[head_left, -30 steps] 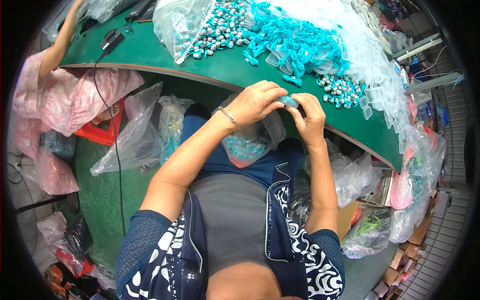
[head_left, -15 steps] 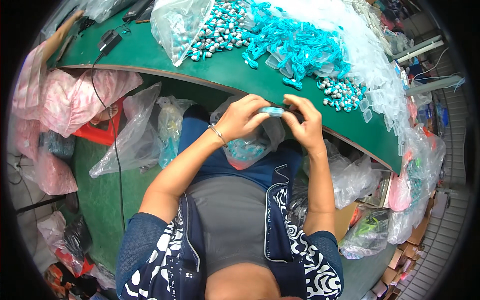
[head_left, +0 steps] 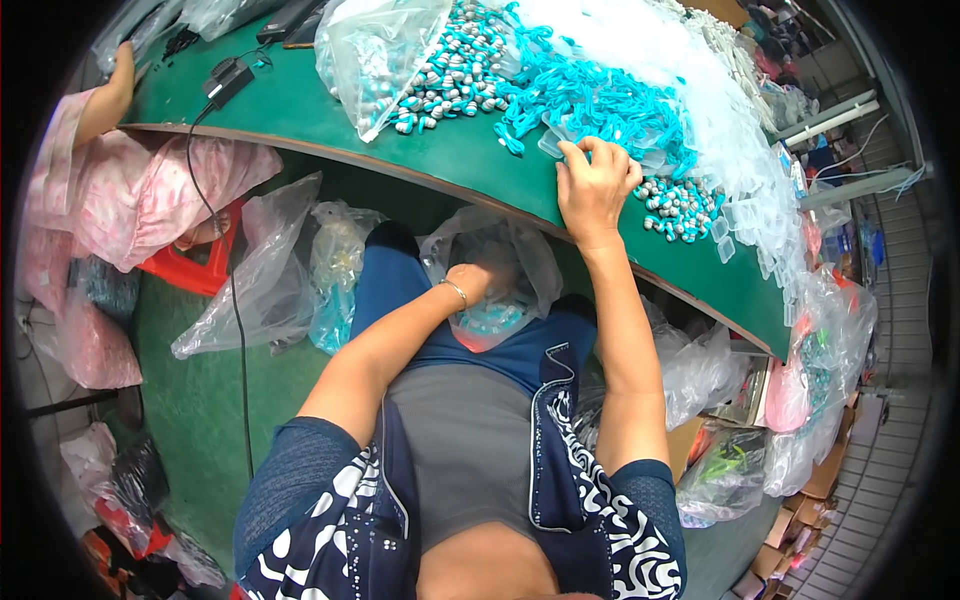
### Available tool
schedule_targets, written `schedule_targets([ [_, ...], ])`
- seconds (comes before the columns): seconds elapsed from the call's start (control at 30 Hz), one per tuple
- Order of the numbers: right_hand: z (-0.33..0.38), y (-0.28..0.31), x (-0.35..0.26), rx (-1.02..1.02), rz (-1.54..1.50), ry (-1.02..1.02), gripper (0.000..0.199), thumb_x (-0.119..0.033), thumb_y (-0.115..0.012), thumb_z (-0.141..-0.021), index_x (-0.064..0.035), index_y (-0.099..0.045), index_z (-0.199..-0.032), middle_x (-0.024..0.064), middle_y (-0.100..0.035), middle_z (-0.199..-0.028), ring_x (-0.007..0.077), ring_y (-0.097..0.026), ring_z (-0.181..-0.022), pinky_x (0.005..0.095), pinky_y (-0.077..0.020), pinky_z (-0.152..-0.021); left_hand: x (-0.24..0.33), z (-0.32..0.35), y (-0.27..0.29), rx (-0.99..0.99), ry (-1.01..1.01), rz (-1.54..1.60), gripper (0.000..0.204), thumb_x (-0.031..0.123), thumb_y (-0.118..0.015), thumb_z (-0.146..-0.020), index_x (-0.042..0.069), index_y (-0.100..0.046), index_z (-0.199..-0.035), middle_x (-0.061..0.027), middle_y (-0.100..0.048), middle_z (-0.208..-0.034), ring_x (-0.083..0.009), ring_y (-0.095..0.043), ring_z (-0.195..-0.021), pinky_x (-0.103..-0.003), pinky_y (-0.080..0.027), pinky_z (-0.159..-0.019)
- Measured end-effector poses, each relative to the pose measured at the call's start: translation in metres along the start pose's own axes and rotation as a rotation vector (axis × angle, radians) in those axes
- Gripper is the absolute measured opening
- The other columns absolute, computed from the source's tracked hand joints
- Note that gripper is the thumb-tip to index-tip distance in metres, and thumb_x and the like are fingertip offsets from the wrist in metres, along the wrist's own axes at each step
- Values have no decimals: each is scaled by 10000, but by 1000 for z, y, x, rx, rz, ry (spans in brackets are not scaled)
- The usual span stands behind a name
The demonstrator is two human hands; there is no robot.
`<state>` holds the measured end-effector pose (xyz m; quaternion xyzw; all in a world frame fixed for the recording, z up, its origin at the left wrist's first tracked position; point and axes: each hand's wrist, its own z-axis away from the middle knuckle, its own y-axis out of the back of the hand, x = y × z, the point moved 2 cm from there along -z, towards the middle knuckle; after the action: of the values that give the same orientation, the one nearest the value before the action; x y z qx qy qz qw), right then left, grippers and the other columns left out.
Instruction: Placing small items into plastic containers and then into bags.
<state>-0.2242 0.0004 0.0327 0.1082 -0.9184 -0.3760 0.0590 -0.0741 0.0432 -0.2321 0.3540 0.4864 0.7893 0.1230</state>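
Note:
My left hand [head_left: 468, 283] reaches into an open clear plastic bag [head_left: 545, 285] between my thighs; its fingers are smeared by motion and partly behind the film. Pale turquoise pieces [head_left: 490, 318] show through the bag's lower part. My right hand [head_left: 597, 190] is over the green table [head_left: 480, 165], fingers bent down and closed together at the near edge of a heap of turquoise cord loops [head_left: 590, 90]. A clear flat plastic case [head_left: 550, 143] lies beside its fingertips. What the fingers hold, if anything, is hidden. Small grey-and-turquoise rounded pieces [head_left: 680, 210] lie right of that hand.
A large heap of clear plastic cases [head_left: 745, 150] covers the table's right side. A plastic bag [head_left: 375, 60] and more rounded pieces [head_left: 455, 75] lie at the back. Another person's arm [head_left: 110, 95] rests at far left. A black cable [head_left: 228, 260] hangs off the edge.
My hands have parted. The left went down into the bag, and the light-blue flat case they held is no longer visible. The right moved forward to the cord heap.

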Motion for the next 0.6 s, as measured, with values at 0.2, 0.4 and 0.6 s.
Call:
schedule_targets([
  [0.2, -15, -10, 1, -51, 131, 80, 161, -161, -738, -743, -165, -727, -903, 21, -604, -1117, 264, -506, -1134, 540, -278, -1006, 26, 21, 44, 227, -158, 130, 238, 154, -667, -820, 72, -690, -1042, -128, -676, -1030, -341, -669, -948, -458, -543, -806],
  [0.4, -12, -5, 17, -49, 66, 66, 172, -101, -685, -782, -161, -716, -941, 42, -617, -1132, 263, -557, -1088, 510, -329, -980, 65, 63, 162, 746, -544, 372, 135, 36, -687, -798, 54, -664, -929, -95, -658, -941, -301, -667, -842, -371, -549, -705],
  [0.6, -5, -4, 28, -8, -21, 46, 195, -67, -689, -783, -121, -698, -970, 41, -633, -1030, 246, -586, -1005, 446, -372, -929, 77, 49, 252, 1025, -352, 322, 192, 15, -665, -802, 67, -670, -987, -120, -641, -937, -326, -653, -850, -400, -542, -716],
])
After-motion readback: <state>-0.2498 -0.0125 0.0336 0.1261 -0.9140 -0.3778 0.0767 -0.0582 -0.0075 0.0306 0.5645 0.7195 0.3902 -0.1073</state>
